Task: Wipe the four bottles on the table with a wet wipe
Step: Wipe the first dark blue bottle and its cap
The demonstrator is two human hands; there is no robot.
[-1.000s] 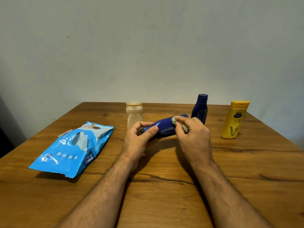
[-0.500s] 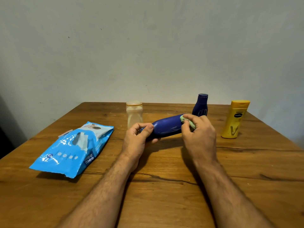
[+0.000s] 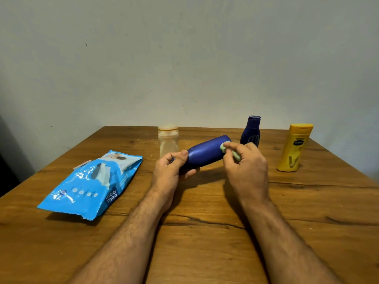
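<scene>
**Blue bottle held between both hands**

The left hand [image 3: 170,171] grips the lower end of the blue bottle [image 3: 205,154], tilted above the table [image 3: 205,242]. The right hand [image 3: 246,162] pinches the wipe [image 3: 229,152] against its raised end. Clear bottle [image 3: 168,142], small blue bottle [image 3: 251,131] and yellow bottle [image 3: 294,148] stand behind.

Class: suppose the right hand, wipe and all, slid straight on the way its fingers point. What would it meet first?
Probably the small dark blue bottle standing just beyond the right hand; depth between them is unclear.
</scene>
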